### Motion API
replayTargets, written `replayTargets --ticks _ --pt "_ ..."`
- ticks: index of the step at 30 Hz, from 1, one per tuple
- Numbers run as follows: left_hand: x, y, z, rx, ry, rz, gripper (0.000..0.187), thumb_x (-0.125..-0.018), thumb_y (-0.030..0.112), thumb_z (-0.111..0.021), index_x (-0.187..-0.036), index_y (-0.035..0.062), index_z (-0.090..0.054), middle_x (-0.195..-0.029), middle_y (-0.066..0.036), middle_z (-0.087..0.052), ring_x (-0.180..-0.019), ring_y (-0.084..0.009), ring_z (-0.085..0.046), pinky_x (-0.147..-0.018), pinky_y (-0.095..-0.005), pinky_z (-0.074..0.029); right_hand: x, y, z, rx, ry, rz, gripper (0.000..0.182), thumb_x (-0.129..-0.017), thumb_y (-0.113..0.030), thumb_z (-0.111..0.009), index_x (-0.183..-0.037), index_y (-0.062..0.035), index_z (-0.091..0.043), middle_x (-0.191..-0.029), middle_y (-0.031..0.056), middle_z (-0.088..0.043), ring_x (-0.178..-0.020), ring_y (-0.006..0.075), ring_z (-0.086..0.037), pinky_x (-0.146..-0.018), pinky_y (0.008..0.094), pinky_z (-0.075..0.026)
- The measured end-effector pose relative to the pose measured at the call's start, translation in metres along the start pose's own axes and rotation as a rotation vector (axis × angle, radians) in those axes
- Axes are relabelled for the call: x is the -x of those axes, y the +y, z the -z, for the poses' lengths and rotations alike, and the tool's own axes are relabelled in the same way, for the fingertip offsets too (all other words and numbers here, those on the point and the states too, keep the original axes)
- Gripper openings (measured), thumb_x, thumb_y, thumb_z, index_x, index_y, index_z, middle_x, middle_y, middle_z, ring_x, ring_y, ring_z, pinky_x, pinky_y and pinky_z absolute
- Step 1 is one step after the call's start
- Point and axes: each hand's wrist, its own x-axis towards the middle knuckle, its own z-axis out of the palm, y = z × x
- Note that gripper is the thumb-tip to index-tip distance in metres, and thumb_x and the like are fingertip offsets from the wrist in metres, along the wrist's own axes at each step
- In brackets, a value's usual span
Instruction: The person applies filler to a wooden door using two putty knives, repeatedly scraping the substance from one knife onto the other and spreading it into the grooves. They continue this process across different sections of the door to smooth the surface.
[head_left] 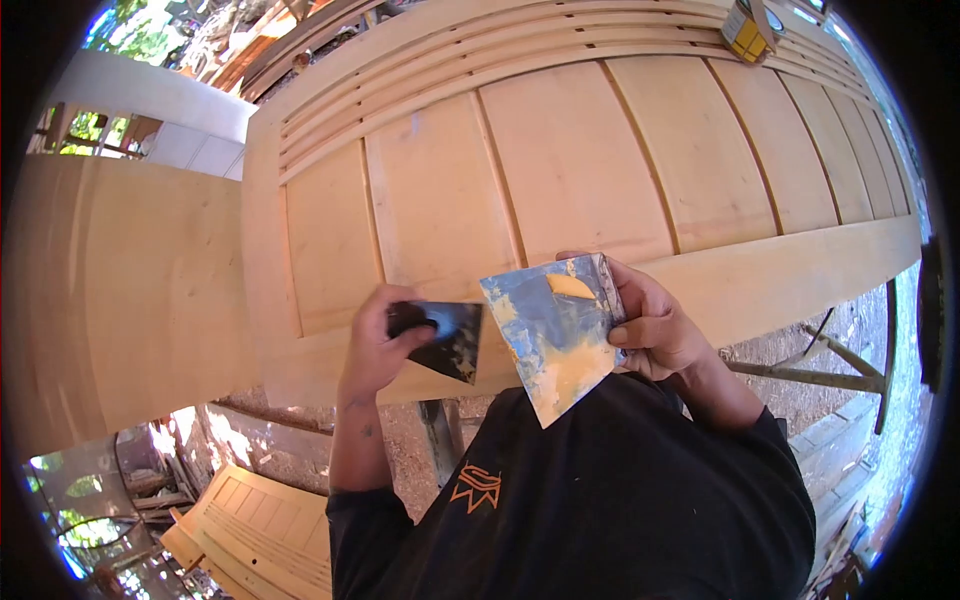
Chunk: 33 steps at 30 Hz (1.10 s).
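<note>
My left hand (372, 345) is closed around a black putty spreader (455, 340), thumb pressed on its face. The spreader's blade has pale smears near its edge and is slightly blurred. In my right hand (660, 325) is a flat blue-grey putty board (535, 310), gripped at its right edge with the thumb in front. Yellowish putty (570, 375) coats the board's lower corner, and a small lump (569, 287) sits near its top. The spreader's tip is close to the board's left edge. Both tools are in front of a wooden door (575, 150) with grooved panels.
A yellow-labelled can (748, 35) stands on the door's far right side. Another pale wooden panel (150, 290) lies at the left. Below left is a slatted wooden piece (265, 520). A support frame (810, 375) shows under the door at the right.
</note>
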Motion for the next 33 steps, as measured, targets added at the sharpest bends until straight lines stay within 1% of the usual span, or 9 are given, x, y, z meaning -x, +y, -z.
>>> replayTargets --ticks 5,8,9,12,20,26,29,32,33 --pt "0.009 0.059 -0.011 -0.156 0.491 -0.16 0.031 -0.071 -0.004 -0.071 -0.096 0.0039 -0.055 -0.086 -0.003 -0.059 -0.082 -0.0131 -0.058 -0.074 -0.0253 -0.047 -0.004 0.007 0.007 0.116 0.026 0.073 0.073 -0.072 0.016 -0.042 -0.14 0.0004 -0.02 -0.131 0.0143 -0.043 -0.12 0.0223 -0.047 -0.096 0.0344 -0.045" --pt "0.022 0.065 -0.026 -0.562 0.507 -0.411 0.029 -0.068 -0.008 -0.069 -0.091 0.0019 -0.055 -0.086 -0.008 -0.059 -0.078 -0.0198 -0.06 -0.073 -0.029 -0.049 -0.007 0.011 0.007 0.243 0.097 0.126 0.072 -0.072 0.017 -0.041 -0.139 0.0 -0.022 -0.131 0.0133 -0.043 -0.122 0.0207 -0.045 -0.101 0.0332 -0.038" --pt "0.023 0.072 -0.028 -0.746 0.383 -0.627 0.03 -0.061 -0.01 -0.068 -0.085 0.0021 -0.055 -0.087 -0.01 -0.057 -0.078 -0.0253 -0.059 -0.074 -0.0338 -0.05 -0.007 0.013 0.008 0.257 0.103 0.119 0.073 -0.071 0.016 -0.041 -0.14 0.0005 -0.021 -0.132 0.0144 -0.042 -0.123 0.0218 -0.044 -0.102 0.0335 -0.037" --pt "0.026 0.08 -0.044 -0.89 0.206 -0.778 0.031 -0.056 -0.006 -0.067 -0.082 0.0045 -0.054 -0.088 -0.009 -0.056 -0.082 -0.0264 -0.058 -0.075 -0.0394 -0.05 -0.008 0.015 0.008 0.273 0.117 0.093 0.075 -0.07 0.015 -0.041 -0.14 0.0014 -0.019 -0.134 0.0166 -0.04 -0.125 0.024 -0.043 -0.104 0.034 -0.035" --pt "0.022 0.077 -0.053 -1.02 0.011 -0.704 0.037 -0.065 -0.001 -0.068 -0.1 0.0064 -0.061 -0.093 -0.008 -0.05 -0.095 -0.026 -0.054 -0.084 -0.0422 -0.047 -0.005 0.011 0.004 0.248 0.119 0.092 0.076 -0.069 0.016 -0.04 -0.14 0.0002 -0.02 -0.134 0.0165 -0.04 -0.125 0.0245 -0.043 -0.104 0.0341 -0.035" --pt "0.017 0.086 -0.041 -1.079 0.072 -0.741 0.04 -0.064 -0.002 -0.07 -0.101 0.0125 -0.063 -0.096 -0.008 -0.052 -0.1 -0.0298 -0.055 -0.082 -0.0419 -0.048 -0.004 0.007 0.006 0.265 0.118 0.043 0.075 -0.068 0.015 -0.04 -0.14 0.0008 -0.021 -0.134 0.0164 -0.041 -0.124 0.0243 -0.044 -0.105 0.0348 -0.034" --pt "0.013 0.093 -0.038 -1.006 0.058 -0.775 0.037 -0.069 -0.002 -0.07 -0.104 0.0074 -0.059 -0.099 -0.009 -0.054 -0.097 -0.0283 -0.057 -0.08 -0.0386 -0.05 -0.007 0.012 0.011 0.245 0.13 0.117 0.075 -0.068 0.015 -0.04 -0.139 0.0015 -0.021 -0.132 0.0171 -0.042 -0.121 0.0241 -0.047 -0.098 0.0325 -0.042" --pt "0.029 0.08 -0.014 -0.284 0.489 -0.32 0.039 -0.075 0.001 -0.07 -0.109 0.003 -0.051 -0.099 -0.01 -0.056 -0.091 -0.0226 -0.059 -0.077 -0.0336 -0.051 -0.007 0.004 0.008 0.023 0.146 0.018 0.072 -0.071 0.014 -0.042 -0.139 0.0019 -0.022 -0.13 0.0175 -0.045 -0.116 0.0235 -0.052 -0.088 0.0292 -0.049" --pt "0.023 0.081 -0.011 -0.02 0.439 -0.251 0.041 -0.076 0.004 -0.069 -0.112 0.0026 -0.048 -0.101 -0.01 -0.056 -0.091 -0.0218 -0.059 -0.078 -0.0335 -0.05 -0.006 0.003 0.011 -0.024 0.072 -0.005 0.07 -0.073 0.014 -0.042 -0.139 0.0013 -0.022 -0.13 0.0167 -0.044 -0.117 0.0234 -0.051 -0.091 0.0307 -0.047"
